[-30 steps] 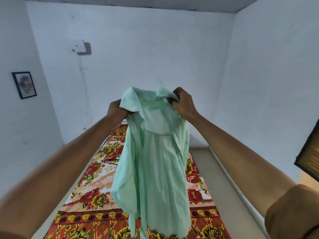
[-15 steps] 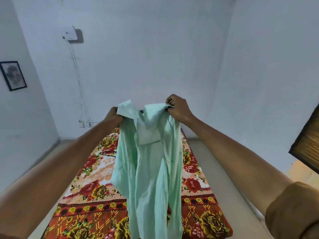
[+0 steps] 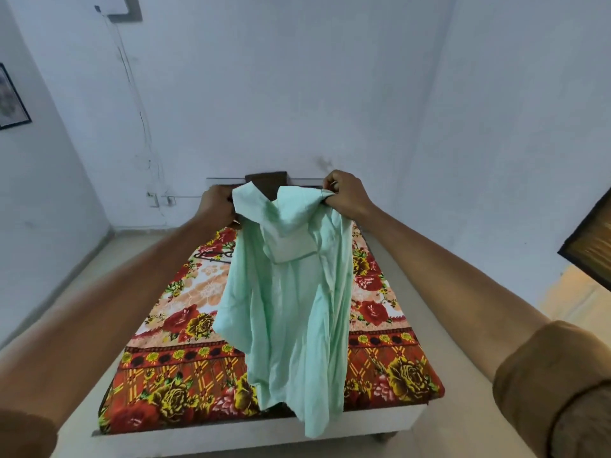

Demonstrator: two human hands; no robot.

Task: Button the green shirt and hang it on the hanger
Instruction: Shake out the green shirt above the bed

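A pale green shirt (image 3: 291, 309) hangs in the air over the bed, held up by its top. My left hand (image 3: 216, 206) grips the shirt's left shoulder edge. My right hand (image 3: 347, 193) is closed on the collar at the right. The shirt's front hangs loose and folded on itself, its hem reaching down past the bed's near edge. A dark thin hanger (image 3: 215, 254) lies on the bedsheet at the far left, partly hidden behind the shirt.
A bed with a red and yellow floral sheet (image 3: 185, 325) fills the middle of the floor. White walls close in behind and on both sides. A framed picture (image 3: 10, 97) hangs at left. A dark woven object (image 3: 588, 239) juts in at right.
The view has tilted downward, showing more of the bed. Both hands have lowered the shirt, which now hangs over the bed's near edge. The grips are unchanged.
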